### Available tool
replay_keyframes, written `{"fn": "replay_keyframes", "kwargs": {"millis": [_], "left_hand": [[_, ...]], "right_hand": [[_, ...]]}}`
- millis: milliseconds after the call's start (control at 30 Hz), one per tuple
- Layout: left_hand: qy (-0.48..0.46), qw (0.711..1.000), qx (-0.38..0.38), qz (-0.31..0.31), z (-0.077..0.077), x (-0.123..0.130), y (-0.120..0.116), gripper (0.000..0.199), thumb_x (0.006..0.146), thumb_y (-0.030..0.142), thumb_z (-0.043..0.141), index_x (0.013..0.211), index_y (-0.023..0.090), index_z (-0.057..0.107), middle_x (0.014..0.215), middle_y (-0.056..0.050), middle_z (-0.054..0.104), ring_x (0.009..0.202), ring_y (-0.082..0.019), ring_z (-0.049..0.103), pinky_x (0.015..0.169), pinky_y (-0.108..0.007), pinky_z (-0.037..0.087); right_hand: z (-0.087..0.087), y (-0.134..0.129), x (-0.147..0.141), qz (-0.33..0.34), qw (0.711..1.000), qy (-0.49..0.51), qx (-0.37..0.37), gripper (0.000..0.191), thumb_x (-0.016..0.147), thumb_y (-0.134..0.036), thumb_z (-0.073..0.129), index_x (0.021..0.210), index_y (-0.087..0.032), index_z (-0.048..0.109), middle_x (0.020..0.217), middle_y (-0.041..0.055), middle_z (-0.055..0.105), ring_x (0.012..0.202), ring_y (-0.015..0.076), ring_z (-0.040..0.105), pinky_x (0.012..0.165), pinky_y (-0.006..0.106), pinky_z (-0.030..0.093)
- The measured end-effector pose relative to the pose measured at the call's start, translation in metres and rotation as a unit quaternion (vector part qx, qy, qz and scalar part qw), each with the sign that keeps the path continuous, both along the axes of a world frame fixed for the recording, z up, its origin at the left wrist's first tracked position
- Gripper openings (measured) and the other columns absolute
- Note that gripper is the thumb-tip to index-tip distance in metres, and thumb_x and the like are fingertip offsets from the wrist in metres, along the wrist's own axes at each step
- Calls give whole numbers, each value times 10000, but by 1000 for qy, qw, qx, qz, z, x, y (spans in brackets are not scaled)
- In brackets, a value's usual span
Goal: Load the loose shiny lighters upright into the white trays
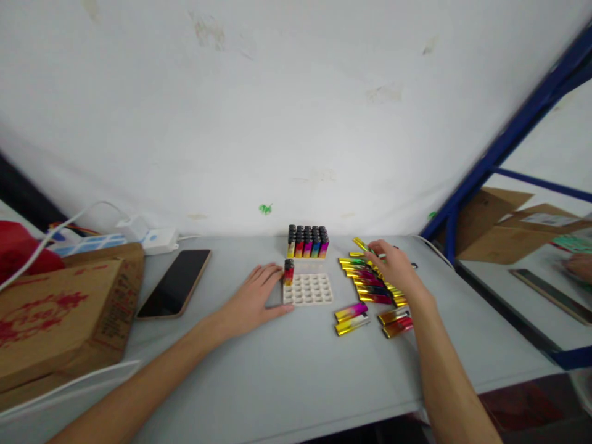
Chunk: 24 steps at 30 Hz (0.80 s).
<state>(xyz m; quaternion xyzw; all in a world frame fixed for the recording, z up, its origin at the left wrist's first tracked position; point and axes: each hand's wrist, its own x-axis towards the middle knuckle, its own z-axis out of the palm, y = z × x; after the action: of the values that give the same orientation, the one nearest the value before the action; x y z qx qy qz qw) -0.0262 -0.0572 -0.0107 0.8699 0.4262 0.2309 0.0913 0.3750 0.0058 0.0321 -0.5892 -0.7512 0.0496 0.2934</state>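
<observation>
My left hand (259, 296) lies at the left side of a white tray (309, 301) with rows of square holes, thumb and fingers stretched out around its edge. A single red and yellow lighter (288, 274) stands upright in the tray's back left corner, near my fingertips. Over a pile of shiny lighters (370, 288) on the right, the fingers of my right hand (393, 264) are closed on a tilted yellow lighter (361, 244); the grip is partly hidden. Behind the tray, a full block of lighters (308, 243) with black tops stands upright in rows.
Two lighters (351, 317) lie in front of the pile. On the left are a phone (176, 283), a cardboard box (60, 314) and a power strip (160, 240). A blue metal frame (504, 142) rises on the right, with an open carton (499, 228) and another person's hand (580, 266) beyond it.
</observation>
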Motion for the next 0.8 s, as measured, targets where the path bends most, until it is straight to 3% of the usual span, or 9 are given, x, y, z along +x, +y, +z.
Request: {"fn": "replay_keyframes", "kwargs": {"millis": [100,233,333,433,500,567,667,800], "left_hand": [[6,1000,-6,0,2,0,0,755,978,710,624,1507,179,535,1567,-190,563,1492,-378,490,1292,-591,341],[0,1000,0,1,4,0,-2,748,971,718,629,1501,196,552,1565,-182,572,1489,-377,498,1295,-595,342],[-5,1000,4,-3,5,0,-2,745,970,715,634,1504,202,555,1562,-180,577,1489,-376,502,1293,-598,351],[0,1000,2,-4,4,0,-2,749,974,718,626,1505,195,548,1568,-188,572,1487,-383,505,1297,-620,334],[4,1000,-1,0,3,0,-2,759,976,722,619,1504,182,543,1576,-200,561,1489,-390,502,1292,-627,342],[5,1000,-4,4,2,0,-2,765,971,717,632,1503,174,542,1575,-205,559,1491,-393,498,1283,-625,360],[-1,1000,-6,4,3,0,-2,743,961,682,676,1503,192,546,1572,-188,565,1494,-381,497,1286,-614,363],[-2,1000,-6,1,6,1,-4,730,957,657,697,1511,207,543,1573,-182,567,1499,-377,494,1300,-620,334]], "right_hand": [[6,-2,-3,-17,998,65,6,435,1009,-554,550,1180,-184,702,738,41,733,652,218,657,678,335,475],[11,-3,-19,-16,978,207,31,488,902,-629,682,1096,-188,759,677,-3,628,616,178,562,616,304,432],[11,-4,-40,2,931,364,-1,486,826,-642,773,1027,-200,748,741,-5,633,664,165,573,644,289,480],[11,-10,-65,36,874,481,-56,495,839,-708,727,956,-229,686,895,23,678,763,170,632,689,286,540],[13,-17,-83,76,839,528,-108,516,848,-744,688,965,-245,629,942,24,679,701,152,608,617,275,529],[15,-26,-101,117,823,532,-163,509,863,-743,669,986,-257,584,827,-22,617,540,109,462,492,244,432],[13,-38,-128,151,832,492,-207,502,889,-753,634,984,-265,564,649,-99,409,462,94,250,417,223,240],[4,-51,-158,164,888,396,-168,523,959,-743,546,810,-242,544,623,-67,416,535,127,357,480,256,287]]}}
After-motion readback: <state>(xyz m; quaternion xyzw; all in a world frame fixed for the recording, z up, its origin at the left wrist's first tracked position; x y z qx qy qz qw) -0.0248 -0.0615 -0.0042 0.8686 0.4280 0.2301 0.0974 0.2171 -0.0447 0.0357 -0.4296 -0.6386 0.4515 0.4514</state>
